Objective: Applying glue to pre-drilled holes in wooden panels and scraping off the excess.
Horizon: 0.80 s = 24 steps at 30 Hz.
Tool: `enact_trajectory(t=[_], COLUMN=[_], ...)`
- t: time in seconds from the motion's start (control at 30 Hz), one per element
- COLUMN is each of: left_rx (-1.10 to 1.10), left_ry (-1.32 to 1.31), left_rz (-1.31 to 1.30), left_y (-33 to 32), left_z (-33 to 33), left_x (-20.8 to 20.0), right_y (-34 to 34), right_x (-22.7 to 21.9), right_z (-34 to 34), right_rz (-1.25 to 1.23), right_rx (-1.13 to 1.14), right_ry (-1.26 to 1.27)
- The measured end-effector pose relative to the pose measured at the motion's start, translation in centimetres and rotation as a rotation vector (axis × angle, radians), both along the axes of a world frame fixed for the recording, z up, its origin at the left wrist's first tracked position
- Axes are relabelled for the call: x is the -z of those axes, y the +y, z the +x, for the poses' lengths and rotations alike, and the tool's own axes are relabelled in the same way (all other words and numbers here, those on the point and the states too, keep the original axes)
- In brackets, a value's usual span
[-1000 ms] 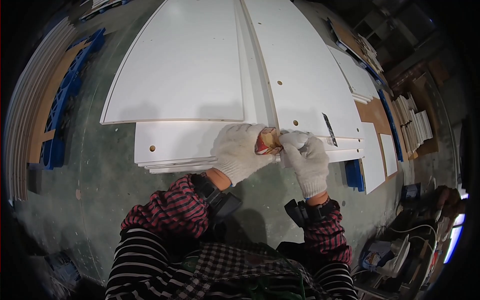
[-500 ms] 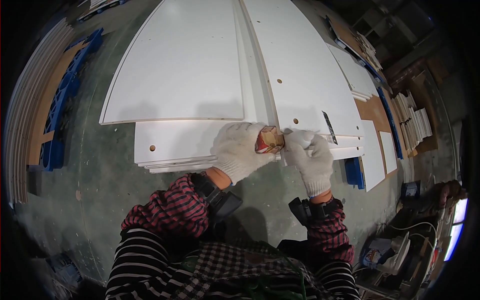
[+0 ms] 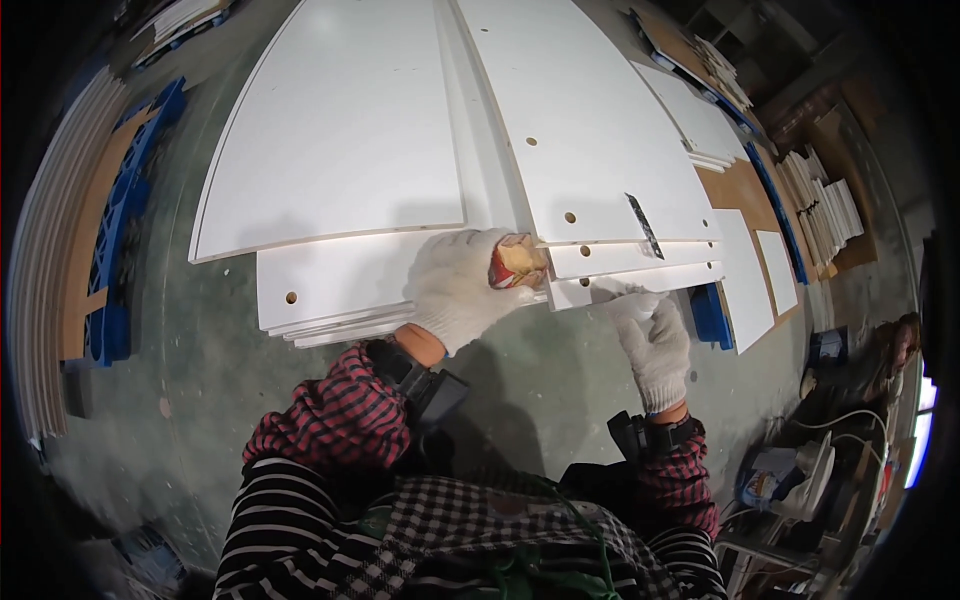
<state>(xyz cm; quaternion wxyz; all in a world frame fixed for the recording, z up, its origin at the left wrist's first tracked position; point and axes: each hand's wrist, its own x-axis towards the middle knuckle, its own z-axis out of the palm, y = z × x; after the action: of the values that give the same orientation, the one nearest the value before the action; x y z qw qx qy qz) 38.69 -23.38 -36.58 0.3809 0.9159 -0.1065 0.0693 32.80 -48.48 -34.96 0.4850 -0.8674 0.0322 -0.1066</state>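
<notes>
My left hand, in a white knit glove, is closed around a small packet with a crumpled red and tan surface. It rests against the near edge of the stacked white panels, at the gap between the left stack and the right one. My right hand, gloved alike, is just off the near edge of the right white panels. Its fingers are curled together, and whatever they may hold is hidden. A dark narrow strip lies on the top right panel, beyond my right hand. Round holes mark these panels.
On the left, a stack of boards stands beside a blue pallet. More white panels and bundled strips lie on the right. A cluttered bench with cables is at the lower right, over green floor.
My right hand has moved right and nearer to me, away from the packet and along the panel edge. My left hand still holds the packet. The whole view has shifted slightly.
</notes>
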Motion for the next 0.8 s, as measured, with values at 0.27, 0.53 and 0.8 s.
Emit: enact_trajectory(t=[0.27, 0.53, 0.8], left_rx=[-0.023, -0.029, -0.027], left_ry=[0.048, 0.061, 0.068], left_rz=[0.102, 0.09, 0.073], left_y=[-0.3, -0.3, 0.0], left_z=[-0.5, -0.5, -0.4], left_x=[-0.9, -0.9, -0.6], right_y=[-0.6, 3.7, 5.4], right_x=[1.8, -1.3, -3.5], right_z=[-1.1, 0.6, 1.6], right_rz=[0.017, -0.255, -0.419], right_rx=[-0.02, -0.32, -0.492], right_ry=[0.074, -0.064, 0.22])
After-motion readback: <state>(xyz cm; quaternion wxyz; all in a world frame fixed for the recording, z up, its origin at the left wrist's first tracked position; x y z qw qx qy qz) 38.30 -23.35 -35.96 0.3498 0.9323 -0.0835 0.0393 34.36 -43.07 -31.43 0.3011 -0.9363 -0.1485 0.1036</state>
